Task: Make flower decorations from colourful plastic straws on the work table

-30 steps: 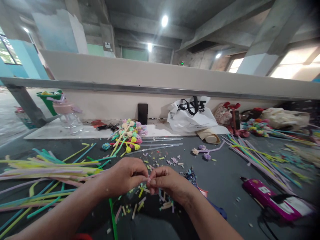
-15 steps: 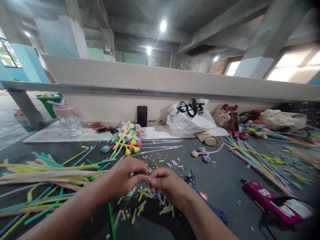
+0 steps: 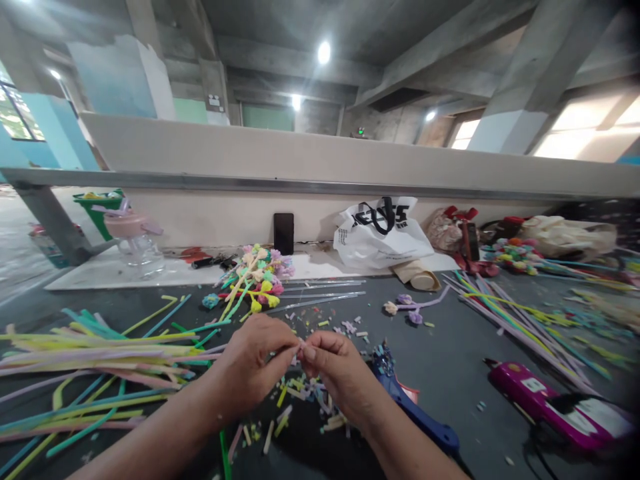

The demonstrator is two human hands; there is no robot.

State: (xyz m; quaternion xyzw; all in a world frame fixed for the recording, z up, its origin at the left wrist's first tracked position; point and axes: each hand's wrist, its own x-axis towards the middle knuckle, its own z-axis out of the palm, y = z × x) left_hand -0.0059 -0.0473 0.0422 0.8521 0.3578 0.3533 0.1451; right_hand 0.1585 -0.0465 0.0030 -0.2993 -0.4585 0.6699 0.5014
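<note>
My left hand [image 3: 263, 357] and my right hand [image 3: 334, 363] meet fingertip to fingertip above the middle of the dark table. Each is closed in a pinch on a small pale pink piece [image 3: 301, 347], apparently fuzzy pipe cleaner; the fingers hide most of it. Below them lie short cut pipe-cleaner bits [image 3: 284, 420] in several colours. A blue glue gun [image 3: 417, 408] rests beside my right forearm, its nozzle end crusted with bits. To the left of my left hand is a loose pile of long pipe cleaners [image 3: 100, 350].
Bundled pipe-cleaner flowers [image 3: 257, 273] lie before a propped phone [image 3: 283, 233]. A lilac flower stem [image 3: 417, 307], more pipe cleaners [image 3: 520, 327] and a magenta corded tool [image 3: 555, 403] lie right. Behind stand a clear jug [image 3: 137, 247] and white bag [image 3: 380, 237].
My hands have drawn slightly closer together, and less of the pink piece shows between the fingertips. My right hand has shifted a little, uncovering more of the blue glue gun.
</note>
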